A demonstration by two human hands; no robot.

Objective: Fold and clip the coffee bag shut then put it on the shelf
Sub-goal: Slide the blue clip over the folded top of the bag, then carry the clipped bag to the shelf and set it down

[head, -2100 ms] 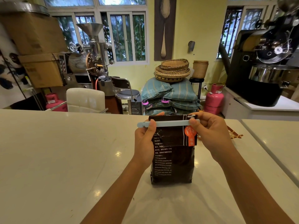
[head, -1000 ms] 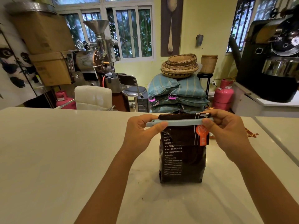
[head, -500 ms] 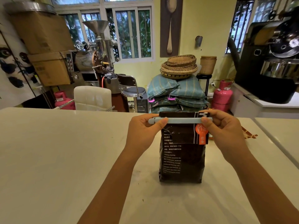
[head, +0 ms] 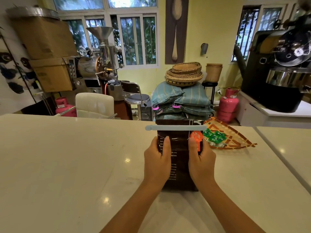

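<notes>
A dark brown coffee bag [head: 179,165] with white print and an orange sticker stands upright on the white counter [head: 67,165]. A long pale blue clip [head: 175,127] runs across its folded top, shut on the fold, with no hand on it. My left hand [head: 157,163] grips the bag's left side, thumb on the front. On the right side my right hand [head: 201,163] holds it the same way. No shelf is in view.
A woven fan-shaped tray [head: 230,137] with green packets lies right of the bag. Behind the counter are a white chair [head: 94,105], stacked sacks [head: 183,100] with baskets, pink gas cylinders [head: 228,105] and coffee roasters [head: 284,71]. A second counter [head: 289,145] adjoins on the right.
Both hands have let go of the clip's ends and dropped to the sides of the bag. The clip stays across the fold.
</notes>
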